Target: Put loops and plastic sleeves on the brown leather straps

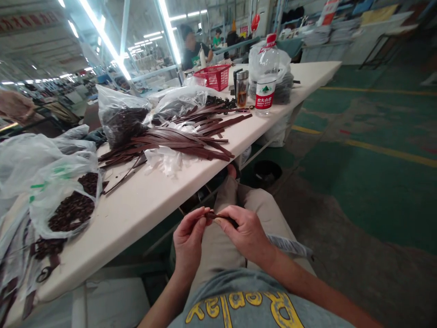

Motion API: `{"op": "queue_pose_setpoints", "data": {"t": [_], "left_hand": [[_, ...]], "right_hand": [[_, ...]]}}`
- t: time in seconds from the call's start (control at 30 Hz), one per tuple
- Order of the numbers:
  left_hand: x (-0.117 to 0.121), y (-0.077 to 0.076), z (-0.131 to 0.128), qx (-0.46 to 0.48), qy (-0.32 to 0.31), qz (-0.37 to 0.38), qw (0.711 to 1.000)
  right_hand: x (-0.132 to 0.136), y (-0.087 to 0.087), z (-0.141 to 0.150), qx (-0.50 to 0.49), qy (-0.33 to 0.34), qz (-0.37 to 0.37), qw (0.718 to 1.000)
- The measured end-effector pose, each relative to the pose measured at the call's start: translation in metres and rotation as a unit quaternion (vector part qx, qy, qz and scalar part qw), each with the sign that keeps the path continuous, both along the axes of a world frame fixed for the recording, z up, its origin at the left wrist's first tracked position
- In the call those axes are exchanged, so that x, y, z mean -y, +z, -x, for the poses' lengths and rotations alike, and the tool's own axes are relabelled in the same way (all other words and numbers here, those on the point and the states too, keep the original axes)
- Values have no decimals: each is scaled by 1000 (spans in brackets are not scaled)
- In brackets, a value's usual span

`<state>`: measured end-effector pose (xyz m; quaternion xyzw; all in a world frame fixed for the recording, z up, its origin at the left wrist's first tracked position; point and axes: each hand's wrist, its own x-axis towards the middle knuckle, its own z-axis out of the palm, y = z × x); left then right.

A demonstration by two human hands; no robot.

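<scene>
Brown strip sat pinched in left hand and right hand fingertips, seemingly for control. Strips lay handily at eleven o'clock.

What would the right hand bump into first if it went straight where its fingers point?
Probably the left hand: the fingers of the right hand point toward it, with a thin brown strip held between the two. How deep things sit is hard to tell.
</scene>
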<state>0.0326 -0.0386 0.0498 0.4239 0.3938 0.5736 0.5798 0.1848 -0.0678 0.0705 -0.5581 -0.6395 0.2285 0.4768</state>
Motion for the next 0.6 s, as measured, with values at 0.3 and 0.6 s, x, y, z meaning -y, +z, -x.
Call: {"op": "queue_pose_setpoints", "data": {"t": [0.3,0.6], "left_hand": [[-6,-3,-2,97,-81,118,985],[-13,4,9,27,-191,119,974]], "right_hand": [[5,-8,1,20,7,-34,999],[9,-16,-4,2,48,-57,997]]}}
